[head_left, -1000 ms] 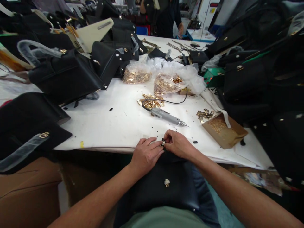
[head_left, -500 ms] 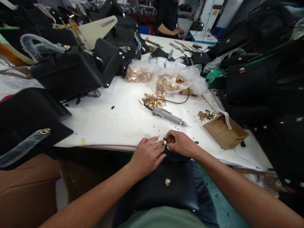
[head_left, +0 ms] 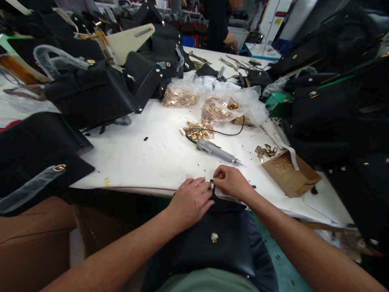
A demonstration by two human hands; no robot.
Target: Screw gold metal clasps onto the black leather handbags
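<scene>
L hand [head_left: 192, 200], unclenched, resting on blk flap [head_left: 226, 205]; sm. metal plate [head_left: 212, 186] at its fingertips, face uncovered, thus accessible; blk bag [head_left: 229, 243] below hand; elec. driver [head_left: 217, 151] beyond; R hand [head_left: 231, 182], fingers pinched just R of plate, grip contents: can't tell.

Whatever the right hand [head_left: 231, 181] pinches is too small to tell. The left hand [head_left: 191, 198] hides part of the black bag [head_left: 209, 247], whose lower edge runs behind the green shirt [head_left: 209, 281]. A co-worker [head_left: 217, 24] is cut off by the top edge, the cardboard box [head_left: 33, 243] by the left. Writing on the cream board [head_left: 129, 40] is blurred.
</scene>
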